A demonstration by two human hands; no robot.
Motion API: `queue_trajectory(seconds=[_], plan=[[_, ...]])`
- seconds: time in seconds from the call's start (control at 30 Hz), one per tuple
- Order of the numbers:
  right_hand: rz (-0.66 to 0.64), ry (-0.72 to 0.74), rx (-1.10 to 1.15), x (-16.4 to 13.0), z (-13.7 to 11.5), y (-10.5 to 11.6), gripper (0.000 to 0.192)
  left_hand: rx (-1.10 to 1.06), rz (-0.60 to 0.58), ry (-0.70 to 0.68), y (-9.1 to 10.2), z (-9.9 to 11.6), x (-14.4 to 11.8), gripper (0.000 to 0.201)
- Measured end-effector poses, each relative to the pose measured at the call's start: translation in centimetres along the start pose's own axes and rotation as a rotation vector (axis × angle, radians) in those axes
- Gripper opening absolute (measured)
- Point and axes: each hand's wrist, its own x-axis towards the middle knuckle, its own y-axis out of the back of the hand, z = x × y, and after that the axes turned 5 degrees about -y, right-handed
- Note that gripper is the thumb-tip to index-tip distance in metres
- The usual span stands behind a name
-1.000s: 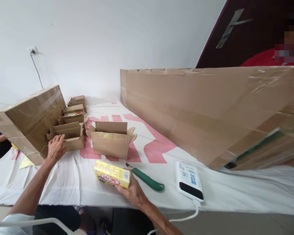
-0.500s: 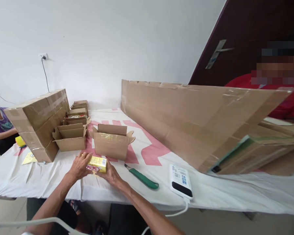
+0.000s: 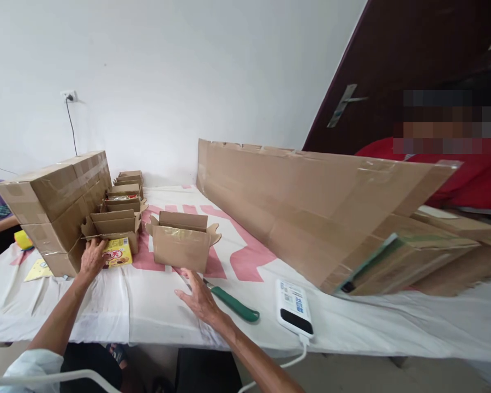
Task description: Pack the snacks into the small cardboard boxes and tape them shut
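My left hand (image 3: 93,259) grips the left end of a yellow snack box (image 3: 118,252), its printed face turned toward me. The box stands in front of a small open carton (image 3: 109,221), seemingly close against it; part of it is behind my fingers. My right hand (image 3: 201,299) is empty, fingers spread, low over the cloth just in front of a second open carton (image 3: 182,245) with its flaps up. Beside my right hand lies a green-handled cutter (image 3: 235,303), its blade end near my fingers.
Stacked taped cartons (image 3: 61,213) form a wall at the left, with several open cartons (image 3: 126,188) behind. A long cardboard panel (image 3: 294,202) crosses to the right. A white device with a cable (image 3: 294,305) lies near the front edge. People sit at both sides.
The yellow box has moved left from between both hands to the left carton, carried in my left hand. My right hand has let go of it and opened.
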Motion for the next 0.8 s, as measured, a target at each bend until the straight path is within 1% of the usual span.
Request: queue_trajectory(seconds=[0.13,0.2,0.27,0.33,0.4,0.43,0.5,0.57,0.67,0.73,0.8], plan=[[0.258,0.005,-0.057,0.8,1.1,3.3,0.047,0.033,0.027,0.016,-0.6,0.3,0.5,0.036],[0.356,-0.031,-0.087,1.5,1.7,4.9,0.048,0.053,0.031,0.021,-0.8,0.6,0.4,0.034],[0.413,-0.109,-0.118,2.5,2.3,5.8,0.056,0.072,0.030,0.025,-0.8,1.0,0.2,0.033],[0.396,-0.216,-0.122,3.7,3.1,6.0,0.067,0.087,0.028,0.029,-0.8,1.4,-0.1,0.035],[0.316,-0.311,-0.079,4.9,3.8,5.8,0.075,0.097,0.030,0.044,-0.8,1.7,-0.2,0.037],[0.265,-0.335,-0.041,5.4,4.0,5.6,0.077,0.099,0.034,0.057,-0.7,1.9,-0.2,0.036],[0.168,-0.333,0.047,6.4,4.3,5.4,0.076,0.098,0.045,0.086,-0.7,2.1,0.0,0.033],[0.100,-0.307,0.102,7.1,4.3,5.2,0.072,0.089,0.063,0.113,-0.6,2.4,0.2,0.032],[0.073,-0.307,0.064,7.7,4.3,5.2,0.067,0.068,0.096,0.142,-0.5,2.9,0.1,0.032],[0.074,-0.314,0.026,7.9,4.4,5.1,0.066,-0.019,0.155,0.138,-0.6,3.6,-0.5,0.033],[0.074,-0.312,0.016,7.9,4.7,5.0,0.067,-0.144,0.212,0.099,-1.1,4.7,-1.2,0.033]])
